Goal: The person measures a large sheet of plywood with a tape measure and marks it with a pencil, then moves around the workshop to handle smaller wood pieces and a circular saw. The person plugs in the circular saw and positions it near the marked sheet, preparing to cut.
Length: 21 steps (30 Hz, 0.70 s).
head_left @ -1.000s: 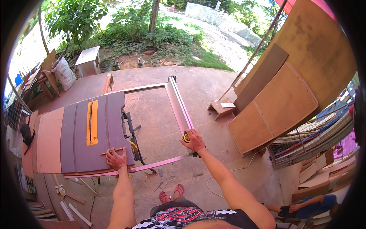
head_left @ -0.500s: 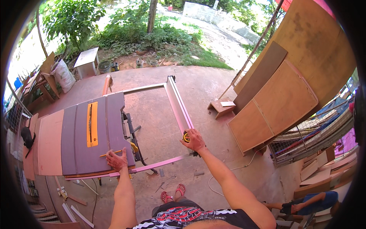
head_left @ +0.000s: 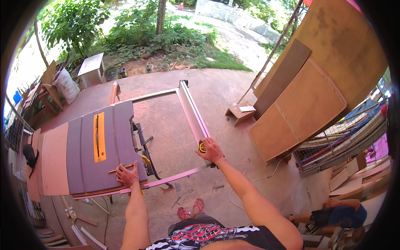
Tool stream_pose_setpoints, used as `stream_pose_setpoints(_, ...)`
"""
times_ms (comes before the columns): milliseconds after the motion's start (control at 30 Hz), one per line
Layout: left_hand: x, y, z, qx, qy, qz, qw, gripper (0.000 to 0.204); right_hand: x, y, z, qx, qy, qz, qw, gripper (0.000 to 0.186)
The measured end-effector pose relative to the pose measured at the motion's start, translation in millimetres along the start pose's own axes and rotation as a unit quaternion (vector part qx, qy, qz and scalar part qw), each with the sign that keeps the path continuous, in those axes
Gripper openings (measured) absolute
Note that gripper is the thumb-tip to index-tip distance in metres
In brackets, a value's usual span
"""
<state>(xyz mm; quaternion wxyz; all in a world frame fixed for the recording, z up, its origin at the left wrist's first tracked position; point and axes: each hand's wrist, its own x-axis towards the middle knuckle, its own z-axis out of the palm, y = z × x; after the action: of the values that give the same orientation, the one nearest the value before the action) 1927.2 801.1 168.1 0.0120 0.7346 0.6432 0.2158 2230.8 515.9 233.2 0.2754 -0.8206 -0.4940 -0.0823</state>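
A table saw [head_left: 77, 146] with a dark top stands before me at the left, its blade showing in a yellow insert [head_left: 99, 150]. Near its front right corner my left hand [head_left: 128, 175] rests on the top, closed on a thin yellow-orange pencil [head_left: 113, 171]. My right hand [head_left: 212, 151] grips a black and yellow tape measure [head_left: 201, 146] at the near end of the long metal fence [head_left: 192, 112]. That fence stands well off to the right of the saw top, between the far rail [head_left: 156, 95] and the front rail [head_left: 179, 176].
Large wood panels [head_left: 298, 112] lean at the right beside a small wooden stool [head_left: 241, 112]. A cable [head_left: 260, 178] lies on the floor. Offcuts [head_left: 85, 218] lie at the lower left. Another person [head_left: 343, 216] is at the lower right. A black cat [head_left: 30, 156] lies on a board left of the saw.
My view has shifted slightly. Both hands keep nearly the same places on the saw top and the fence. At the lower right, the other person's arm has moved up.
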Motion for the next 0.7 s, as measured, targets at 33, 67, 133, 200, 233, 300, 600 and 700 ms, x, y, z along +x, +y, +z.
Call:
stream_pose_setpoints(33,-0.5,-0.7,1.1,0.001,0.005,-0.002,1.000,0.076,-0.1,0.3,0.2,0.004,0.009,-0.004,1.000,0.054)
stream_pose_setpoints(67,-1.0,-1.2,2.6,-0.001,0.019,-0.001,1.000,0.076,-0.2,0.6,0.4,0.006,-0.002,0.003,1.000,0.054)
stream_pose_setpoints(133,-1.6,-2.6,5.4,-0.006,0.043,0.002,0.999,0.076,-0.6,1.3,0.8,0.013,0.002,0.004,1.000,0.053)
stream_pose_setpoints(200,-1.7,-4.1,7.0,-0.009,0.064,0.005,0.998,0.075,-0.7,1.8,1.3,0.014,-0.007,0.009,1.000,0.053)
stream_pose_setpoints(233,-1.6,-4.5,7.3,-0.010,0.059,0.008,0.998,0.075,-0.7,1.8,1.4,0.018,0.003,0.004,1.000,0.053)
stream_pose_setpoints(300,-1.0,-5.1,7.1,-0.019,0.043,0.008,0.999,0.074,-0.1,1.6,1.3,0.013,-0.004,0.007,1.000,0.053)
stream_pose_setpoints(600,-2.0,-1.1,8.6,0.018,0.073,-0.006,0.997,0.072,-0.6,-0.2,-4.4,-0.002,0.010,-0.001,1.000,0.052)
stream_pose_setpoints(700,-1.2,-0.8,11.1,0.040,0.023,-0.008,0.999,0.072,-2.5,1.4,-5.0,0.000,0.014,0.003,1.000,0.052)
